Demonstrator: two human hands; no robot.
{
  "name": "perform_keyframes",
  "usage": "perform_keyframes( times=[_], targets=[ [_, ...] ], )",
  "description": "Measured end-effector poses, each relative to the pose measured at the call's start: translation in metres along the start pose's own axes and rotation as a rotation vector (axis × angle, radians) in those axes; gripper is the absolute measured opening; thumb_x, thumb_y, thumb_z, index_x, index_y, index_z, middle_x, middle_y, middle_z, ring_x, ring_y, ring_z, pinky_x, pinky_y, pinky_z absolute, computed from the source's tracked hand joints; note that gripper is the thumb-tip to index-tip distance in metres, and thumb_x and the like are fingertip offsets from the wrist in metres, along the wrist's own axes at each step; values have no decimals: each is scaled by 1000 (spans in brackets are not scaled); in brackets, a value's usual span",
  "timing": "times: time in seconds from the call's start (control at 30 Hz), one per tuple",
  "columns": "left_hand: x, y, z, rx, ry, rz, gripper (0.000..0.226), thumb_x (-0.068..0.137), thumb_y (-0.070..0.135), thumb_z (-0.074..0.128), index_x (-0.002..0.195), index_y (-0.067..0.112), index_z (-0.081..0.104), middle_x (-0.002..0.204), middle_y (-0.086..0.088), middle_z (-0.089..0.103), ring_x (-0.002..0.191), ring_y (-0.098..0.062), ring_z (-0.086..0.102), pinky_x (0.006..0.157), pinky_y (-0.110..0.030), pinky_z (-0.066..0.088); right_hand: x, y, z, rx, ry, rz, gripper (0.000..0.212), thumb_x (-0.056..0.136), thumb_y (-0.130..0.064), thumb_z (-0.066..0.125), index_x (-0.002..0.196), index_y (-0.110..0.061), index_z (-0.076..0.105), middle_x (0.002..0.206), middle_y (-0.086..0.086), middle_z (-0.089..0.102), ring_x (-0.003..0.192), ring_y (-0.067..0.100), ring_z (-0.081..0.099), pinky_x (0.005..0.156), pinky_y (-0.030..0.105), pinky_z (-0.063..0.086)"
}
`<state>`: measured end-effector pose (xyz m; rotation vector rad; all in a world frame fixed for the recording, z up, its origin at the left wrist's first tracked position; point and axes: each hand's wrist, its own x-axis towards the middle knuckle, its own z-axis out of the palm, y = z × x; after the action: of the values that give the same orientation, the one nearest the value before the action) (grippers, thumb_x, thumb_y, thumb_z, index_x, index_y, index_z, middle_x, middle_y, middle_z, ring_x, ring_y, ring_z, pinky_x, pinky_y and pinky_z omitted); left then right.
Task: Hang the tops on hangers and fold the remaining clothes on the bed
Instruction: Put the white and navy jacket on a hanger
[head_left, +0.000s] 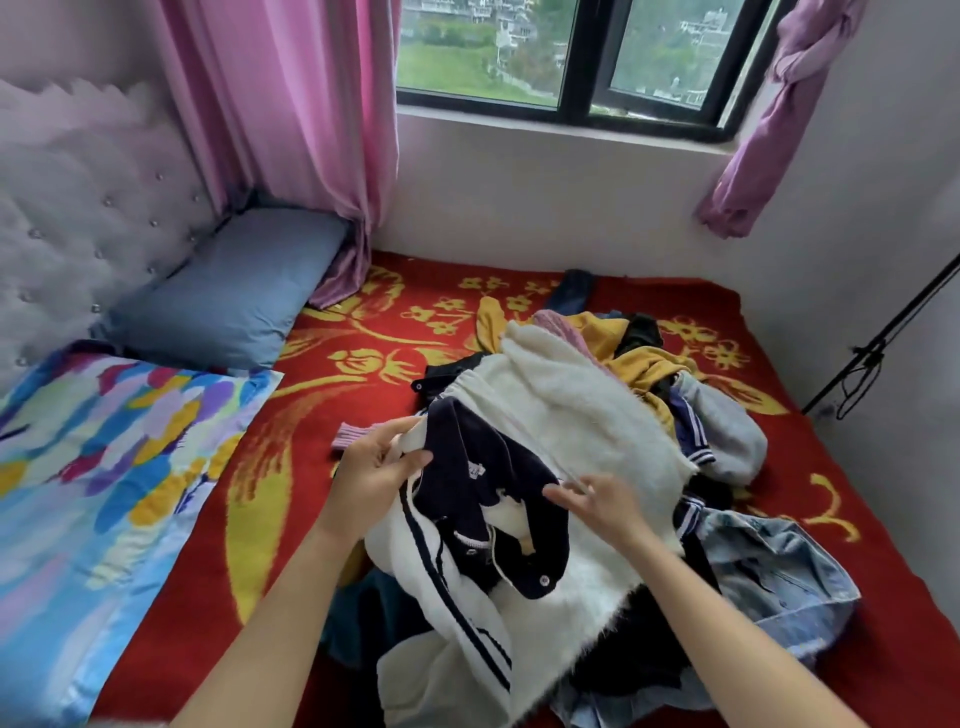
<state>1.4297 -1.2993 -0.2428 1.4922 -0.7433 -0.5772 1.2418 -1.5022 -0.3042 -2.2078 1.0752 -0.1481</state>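
Observation:
A heap of clothes lies on the red and yellow bed cover (322, 519). On top of the heap is a navy and white knit jacket (467, 530) with dark stripes and snap buttons. My left hand (371, 470) pinches its white edge near the collar. My right hand (597, 501) hovers over the jacket's right side with fingers spread and relaxed, at most touching the cloth. Behind the jacket lies a fluffy white garment (566, 410). A mustard top (639, 358), a grey piece (727, 431) and a light denim item (774, 577) are in the pile too. No hangers are in sight.
A blue pillow (228, 296) and a colourful patterned pillow (88, 467) sit at the left by the tufted headboard (78, 208). Pink curtains (291, 104) hang beside the window (571, 52). A black stand leg (883, 343) leans at the right wall.

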Motion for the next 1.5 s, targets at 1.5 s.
perform_keyframes(
  times=[1.5],
  targets=[
    [-45,-31,-36,-842,43,-689,43,47,14,91,86,6,77,84,-14,71,70,-25,70,59,-35,58,12,-56,-59,866,-912,160,48,35,-17,97,75,-9,73,70,10,68,55,18,67,48,26,55]
  ],
)
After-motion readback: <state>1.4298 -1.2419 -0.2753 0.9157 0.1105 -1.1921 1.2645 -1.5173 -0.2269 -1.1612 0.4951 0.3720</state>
